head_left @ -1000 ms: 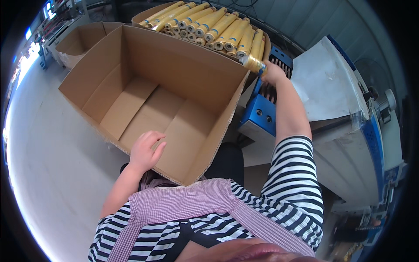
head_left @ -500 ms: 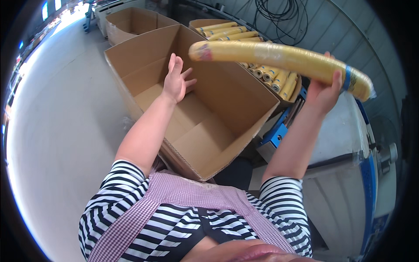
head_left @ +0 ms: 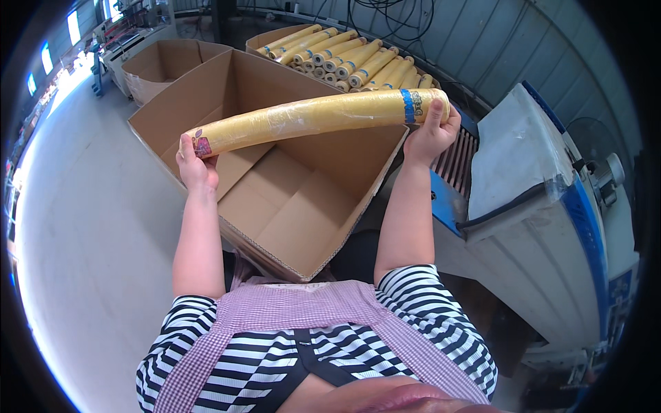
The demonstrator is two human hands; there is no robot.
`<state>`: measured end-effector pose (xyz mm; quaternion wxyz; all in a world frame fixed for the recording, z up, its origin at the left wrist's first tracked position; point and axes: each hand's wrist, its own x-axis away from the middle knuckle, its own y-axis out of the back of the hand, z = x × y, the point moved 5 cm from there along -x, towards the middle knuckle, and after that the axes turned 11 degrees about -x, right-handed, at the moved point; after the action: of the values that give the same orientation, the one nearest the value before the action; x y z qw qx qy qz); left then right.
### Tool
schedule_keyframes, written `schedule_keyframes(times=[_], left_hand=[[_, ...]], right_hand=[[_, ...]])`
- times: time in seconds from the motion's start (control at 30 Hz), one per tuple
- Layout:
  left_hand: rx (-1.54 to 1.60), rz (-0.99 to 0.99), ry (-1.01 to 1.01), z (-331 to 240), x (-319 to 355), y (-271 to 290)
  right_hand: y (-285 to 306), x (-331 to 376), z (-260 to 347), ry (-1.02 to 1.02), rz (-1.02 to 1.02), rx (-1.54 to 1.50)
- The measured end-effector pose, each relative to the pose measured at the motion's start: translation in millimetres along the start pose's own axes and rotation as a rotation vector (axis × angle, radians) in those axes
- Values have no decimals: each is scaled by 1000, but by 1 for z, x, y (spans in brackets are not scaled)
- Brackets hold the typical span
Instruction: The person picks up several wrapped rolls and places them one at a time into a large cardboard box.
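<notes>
A long yellow film-wrapped roll [head_left: 313, 118] — glossy, blue-banded near one end — is hovering level above an open cardboard box [head_left: 289, 206], the left hand [head_left: 195, 167] and right hand [head_left: 430, 134] each grasping one end.

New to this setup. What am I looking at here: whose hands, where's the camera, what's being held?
The camera sits on a person's head and looks down through a fisheye lens, so straight edges curve. There is no machine: the left hand and the right hand are the person's own. They hold a long yellow roll wrapped in clear film, one hand at each end, level above an open cardboard box that looks empty. Behind it lies a stack of similar rolls, and a second box stands further left. A white and blue machine stands at the right.
</notes>
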<state>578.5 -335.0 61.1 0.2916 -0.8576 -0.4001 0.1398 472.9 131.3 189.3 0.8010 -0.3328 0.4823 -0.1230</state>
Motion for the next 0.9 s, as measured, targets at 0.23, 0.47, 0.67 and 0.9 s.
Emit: schedule_keyframes(times=[0.23,0.47,0.67,0.9], left_hand=[[-119,26,-123,-27,10,-19],[-340,424,54,-33,-33,-104],[75,791,-223,-51,-52,-244],[-642,1018,-132,5,48,-184]], right_hand=[[17,11,0,-182,-24,-86],[70,1,-27,-560,-421,98],[159,-23,-113,-963,-469,-73],[171,-101,-185,-772,-581,88]])
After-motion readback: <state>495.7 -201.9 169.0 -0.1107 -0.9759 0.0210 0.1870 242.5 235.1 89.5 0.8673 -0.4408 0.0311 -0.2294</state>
